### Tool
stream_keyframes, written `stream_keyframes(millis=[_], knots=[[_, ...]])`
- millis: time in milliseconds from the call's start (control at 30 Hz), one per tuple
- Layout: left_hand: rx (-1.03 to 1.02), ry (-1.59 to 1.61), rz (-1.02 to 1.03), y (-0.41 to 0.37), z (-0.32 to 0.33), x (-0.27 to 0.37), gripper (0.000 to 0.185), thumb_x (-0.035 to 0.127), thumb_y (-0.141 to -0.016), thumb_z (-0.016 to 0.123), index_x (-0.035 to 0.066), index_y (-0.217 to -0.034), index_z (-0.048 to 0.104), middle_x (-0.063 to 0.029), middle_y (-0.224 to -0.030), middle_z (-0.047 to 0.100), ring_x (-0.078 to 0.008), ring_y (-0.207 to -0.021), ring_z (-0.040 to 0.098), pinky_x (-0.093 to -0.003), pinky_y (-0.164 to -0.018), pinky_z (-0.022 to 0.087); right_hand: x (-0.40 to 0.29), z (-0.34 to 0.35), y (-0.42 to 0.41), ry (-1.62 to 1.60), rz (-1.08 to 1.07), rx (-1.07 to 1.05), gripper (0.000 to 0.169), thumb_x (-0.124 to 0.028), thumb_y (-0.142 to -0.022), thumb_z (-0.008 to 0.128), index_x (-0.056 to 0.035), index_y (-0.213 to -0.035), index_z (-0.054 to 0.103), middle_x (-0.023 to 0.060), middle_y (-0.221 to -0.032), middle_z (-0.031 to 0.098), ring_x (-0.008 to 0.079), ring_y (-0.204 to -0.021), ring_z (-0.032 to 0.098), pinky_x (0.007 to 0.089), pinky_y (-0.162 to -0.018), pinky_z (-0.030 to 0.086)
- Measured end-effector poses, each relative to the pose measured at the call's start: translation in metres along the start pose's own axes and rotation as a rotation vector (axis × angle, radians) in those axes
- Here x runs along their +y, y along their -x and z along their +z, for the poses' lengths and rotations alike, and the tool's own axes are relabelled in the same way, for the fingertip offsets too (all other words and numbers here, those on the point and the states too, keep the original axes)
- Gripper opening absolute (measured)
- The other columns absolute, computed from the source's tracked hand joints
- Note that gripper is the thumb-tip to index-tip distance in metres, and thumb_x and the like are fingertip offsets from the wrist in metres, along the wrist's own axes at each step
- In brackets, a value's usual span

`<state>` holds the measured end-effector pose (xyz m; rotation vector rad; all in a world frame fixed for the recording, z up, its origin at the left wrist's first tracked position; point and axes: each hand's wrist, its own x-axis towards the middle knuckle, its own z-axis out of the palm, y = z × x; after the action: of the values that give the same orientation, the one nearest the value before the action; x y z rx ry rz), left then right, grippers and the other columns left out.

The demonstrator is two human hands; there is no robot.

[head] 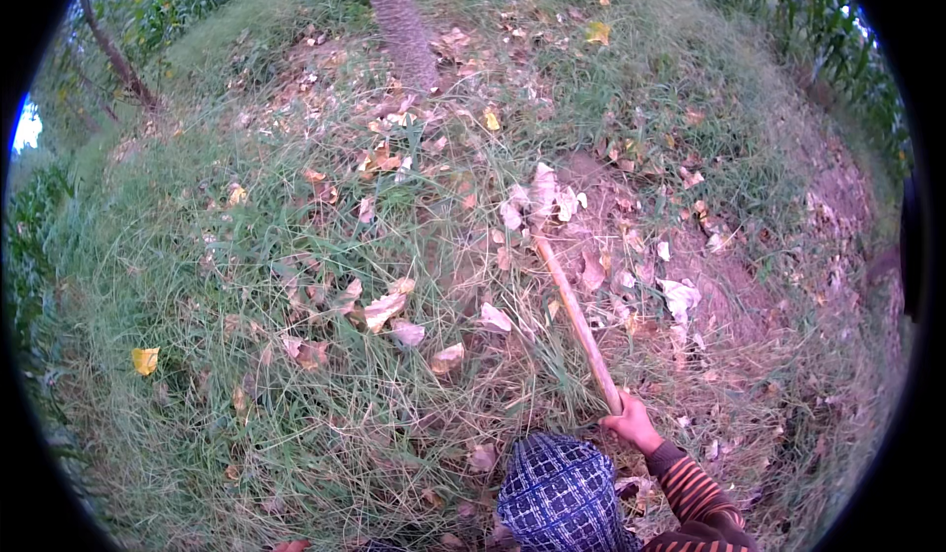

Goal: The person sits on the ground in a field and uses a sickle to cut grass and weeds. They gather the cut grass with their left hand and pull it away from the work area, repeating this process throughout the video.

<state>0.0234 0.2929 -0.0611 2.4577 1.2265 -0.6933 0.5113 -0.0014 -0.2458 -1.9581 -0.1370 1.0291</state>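
My right hand (632, 422), in a striped sleeve, grips the lower end of a wooden tool handle (576, 315) at the lower right. The handle slants up and left to the ground, where its far end meets dry leaves (545, 190) and grass; any tool head there is hidden or cannot be made out. Just left of this hand is my knee under blue checked cloth (558, 489). Of my left hand (291, 546) only a sliver shows at the bottom edge, so its fingers and anything in it are hidden.
A tree trunk (403, 27) rises from the grass beyond the handle. A thinner trunk (114, 53) leans at the upper left. Long grass (222, 278) and fallen leaves cover the ground, with bare soil (728, 275) at the right. Tall leafy plants (828, 42) stand at the upper right.
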Motion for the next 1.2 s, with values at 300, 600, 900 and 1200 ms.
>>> stream_keyframes(millis=[300, 600, 900, 1200], knots=[[0.029, 0.018, 0.028, -0.001, 0.002, -0.003, 0.028, 0.010, -0.079, 0.046, 0.009, -0.105, 0.056, -0.0253, -0.075, 0.058, -0.0406, -0.065, 0.057, -0.0472, -0.055, 0.044, -0.065, -0.032, -0.248, -0.885, -0.010, 0.277, 0.006, 0.001, -0.076, 0.052, -0.0027, -0.075, 0.047, 0.0016, -0.051, 0.044, 0.0132, -0.037, 0.043, 0.0261, -0.033, 0.037], [0.017, -0.006, 0.038, -0.009, -0.003, 0.014, 0.028, 0.012, -0.078, 0.048, 0.010, -0.104, 0.059, -0.0226, -0.074, 0.059, -0.0384, -0.063, 0.058, -0.0457, -0.054, 0.045, -0.057, 0.052, -0.152, -0.301, -0.035, 0.012, 0.025, 0.003, -0.072, 0.054, 0.0029, -0.095, 0.045, 0.0048, -0.058, 0.051, 0.0132, -0.040, 0.046, 0.0268, -0.035, 0.037], [0.007, -0.013, 0.024, -0.009, -0.004, 0.014, 0.028, 0.013, -0.079, 0.050, 0.010, -0.106, 0.057, -0.0226, -0.075, 0.060, -0.0390, -0.067, 0.058, -0.0453, -0.057, 0.045, 0.070, -0.038, 0.057, 0.391, -0.021, 0.079, 0.048, -0.004, -0.064, 0.066, -0.0003, -0.109, 0.049, 0.0049, -0.071, 0.054, 0.0117, -0.054, 0.053, 0.0266, -0.048, 0.044], [0.069, -0.050, 0.065, -0.004, 0.010, -0.003, 0.024, 0.016, -0.080, 0.049, 0.009, -0.103, 0.057, -0.0206, -0.066, 0.058, -0.0378, -0.059, 0.056, -0.0462, -0.050, 0.043, -0.039, -0.019, -0.151, 0.014, -0.115, 0.514, 0.028, -0.005, -0.066, 0.061, 0.0024, -0.090, 0.048, 0.0114, -0.063, 0.056, 0.0194, -0.049, 0.056, 0.0326, -0.046, 0.046]])
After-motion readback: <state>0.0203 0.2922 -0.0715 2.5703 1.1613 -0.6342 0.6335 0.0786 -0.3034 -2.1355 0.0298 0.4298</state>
